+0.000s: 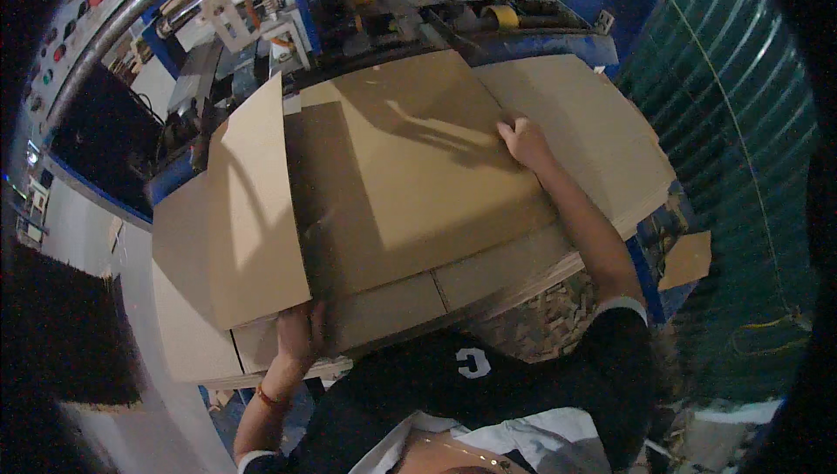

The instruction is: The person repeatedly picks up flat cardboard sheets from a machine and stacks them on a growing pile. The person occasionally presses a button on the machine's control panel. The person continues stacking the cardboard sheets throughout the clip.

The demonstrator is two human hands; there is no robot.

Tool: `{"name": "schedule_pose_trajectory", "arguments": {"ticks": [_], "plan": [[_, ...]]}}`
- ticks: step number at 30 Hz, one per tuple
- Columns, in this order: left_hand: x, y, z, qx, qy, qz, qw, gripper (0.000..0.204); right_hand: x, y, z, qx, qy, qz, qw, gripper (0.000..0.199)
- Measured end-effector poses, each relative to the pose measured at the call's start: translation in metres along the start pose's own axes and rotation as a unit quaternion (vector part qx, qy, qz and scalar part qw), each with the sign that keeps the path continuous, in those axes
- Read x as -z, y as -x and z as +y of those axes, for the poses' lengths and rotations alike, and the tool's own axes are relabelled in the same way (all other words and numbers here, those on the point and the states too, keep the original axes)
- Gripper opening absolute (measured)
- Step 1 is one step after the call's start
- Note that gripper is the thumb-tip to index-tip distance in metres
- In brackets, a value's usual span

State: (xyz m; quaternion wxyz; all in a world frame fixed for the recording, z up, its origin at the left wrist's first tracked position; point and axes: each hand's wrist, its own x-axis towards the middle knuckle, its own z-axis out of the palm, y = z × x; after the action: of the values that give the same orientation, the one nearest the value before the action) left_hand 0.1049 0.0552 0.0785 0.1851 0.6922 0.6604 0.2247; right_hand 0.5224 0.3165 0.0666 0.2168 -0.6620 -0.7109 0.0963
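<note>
Two large brown cardboard sheets lie on a stack. My right hand is closed at the right edge of the darker middle cardboard sheet, its fingertips curled over that edge. At the near left, my left hand is beside the lower corner of a raised cardboard flap. Its fingers are partly behind the flap and smeared by motion, so their grip is unclear. The flap stands tilted up along the left side of the middle sheet and throws a shadow across it. More cardboard lies flat under and to the right.
Beyond the cardboard stands a machine with rollers and a blue frame. A control panel with buttons and a lit red lamp is at the far left, by a curved metal pipe. Green corrugated sheeting rises on the right.
</note>
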Motion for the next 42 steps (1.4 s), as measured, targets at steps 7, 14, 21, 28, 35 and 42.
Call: {"name": "schedule_pose_trajectory", "arguments": {"ticks": [7, 14, 21, 28, 35, 42], "plan": [[-0.008, -0.101, -0.007, 0.073, 0.586, 0.066, 0.804, 0.033, -0.004, -0.066, -0.005, -0.081, -0.107, 0.046, 0.99, 0.043], [0.025, -0.148, -0.013, 0.312, 0.401, 0.009, 0.861, 0.046, -0.02, -0.093, 0.006, -0.091, -0.188, -0.072, 0.975, 0.04], [0.035, -0.16, 0.016, 0.291, 0.448, -0.143, 0.833, 0.049, -0.01, -0.079, 0.013, -0.087, -0.304, -0.13, 0.94, 0.041], [0.009, -0.165, 0.028, 0.385, 0.469, -0.004, 0.795, 0.038, 0.002, -0.067, 0.001, -0.09, -0.411, -0.174, 0.891, 0.048], [0.008, -0.161, 0.005, 0.322, 0.35, -0.058, 0.878, 0.025, -0.002, -0.061, 0.016, -0.159, -0.584, -0.25, 0.755, 0.045], [0.003, -0.167, -0.009, 0.301, 0.581, -0.173, 0.737, 0.024, -0.02, -0.078, 0.024, -0.134, -0.609, -0.248, 0.741, 0.037]]}}
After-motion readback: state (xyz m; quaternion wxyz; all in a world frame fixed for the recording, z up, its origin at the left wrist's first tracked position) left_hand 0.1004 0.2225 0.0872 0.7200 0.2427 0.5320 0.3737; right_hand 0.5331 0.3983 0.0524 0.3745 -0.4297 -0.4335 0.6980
